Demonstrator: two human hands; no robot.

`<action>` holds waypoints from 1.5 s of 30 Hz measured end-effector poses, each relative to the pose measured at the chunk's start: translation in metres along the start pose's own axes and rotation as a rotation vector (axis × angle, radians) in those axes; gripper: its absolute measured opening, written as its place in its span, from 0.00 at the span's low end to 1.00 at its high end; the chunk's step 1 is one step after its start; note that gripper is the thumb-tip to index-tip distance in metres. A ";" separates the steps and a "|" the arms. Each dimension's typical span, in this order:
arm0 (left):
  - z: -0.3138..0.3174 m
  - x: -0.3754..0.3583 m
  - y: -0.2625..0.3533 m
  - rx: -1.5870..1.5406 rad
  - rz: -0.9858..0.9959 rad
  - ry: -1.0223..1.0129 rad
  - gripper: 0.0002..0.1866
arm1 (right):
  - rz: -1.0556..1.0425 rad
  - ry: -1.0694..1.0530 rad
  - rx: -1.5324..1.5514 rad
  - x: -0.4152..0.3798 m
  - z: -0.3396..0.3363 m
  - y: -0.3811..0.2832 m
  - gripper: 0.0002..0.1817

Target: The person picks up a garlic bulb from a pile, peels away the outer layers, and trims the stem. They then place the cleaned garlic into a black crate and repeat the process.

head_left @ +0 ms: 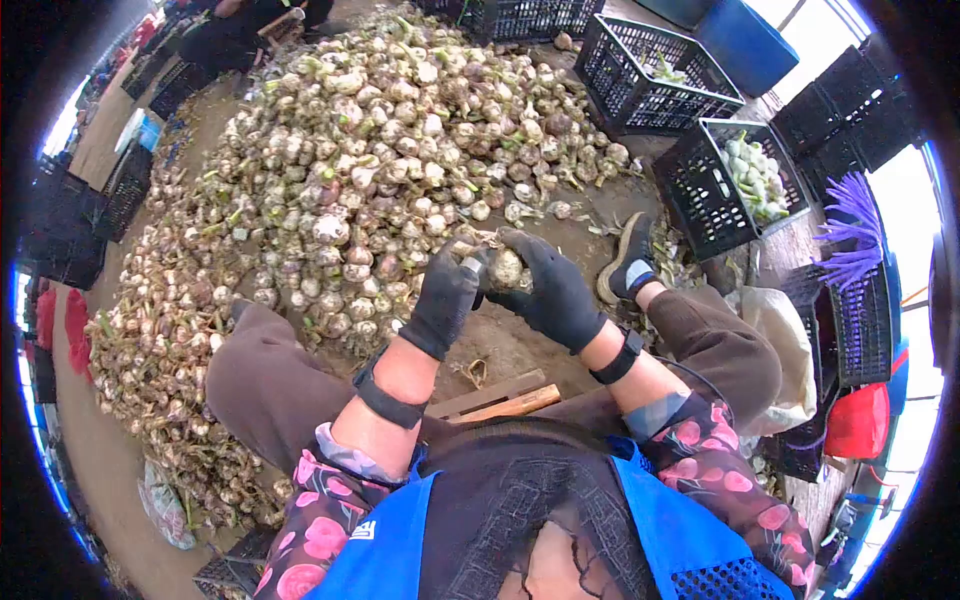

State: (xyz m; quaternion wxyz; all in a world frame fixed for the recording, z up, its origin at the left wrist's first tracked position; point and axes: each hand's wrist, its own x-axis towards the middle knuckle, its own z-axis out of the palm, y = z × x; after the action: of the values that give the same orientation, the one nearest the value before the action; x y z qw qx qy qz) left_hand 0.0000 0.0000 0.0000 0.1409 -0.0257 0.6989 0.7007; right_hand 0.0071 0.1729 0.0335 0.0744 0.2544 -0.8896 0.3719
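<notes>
Both hands wear dark gloves and meet in front of me, over bare ground at the near edge of a big garlic heap (pixel 370 150). My right hand (pixel 556 292) is closed around a garlic bulb (pixel 507 268), whose pale side shows between thumb and fingers. Against the bulb's left side, my left hand (pixel 445 298) has its fingers curled in, with a small light-grey piece showing at the thumb. What those left fingers grip is hidden, and I cannot tell it. Dry, straw-coloured husk or stalk sticks out above the bulb between the two hands.
A black crate (pixel 705 195) of trimmed garlic bulbs stands at the right, with another black crate (pixel 625 100) behind it. Purple strips (pixel 855 230) hang over stacked crates near a red container (pixel 858 420). Wooden slats (pixel 500 398) lie between my legs; a white sack (pixel 780 350) is beside my right knee.
</notes>
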 end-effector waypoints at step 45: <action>0.042 -0.024 -0.005 -0.176 0.227 -0.022 0.30 | 0.669 -0.157 1.245 -0.013 0.029 0.046 0.21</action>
State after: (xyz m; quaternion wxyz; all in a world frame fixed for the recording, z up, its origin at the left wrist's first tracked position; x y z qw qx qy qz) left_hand 0.0307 0.0374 0.0020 0.0656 0.0488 0.6316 0.7710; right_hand -0.0033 0.1856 -0.0202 -0.2673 -0.0112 -0.5451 0.7946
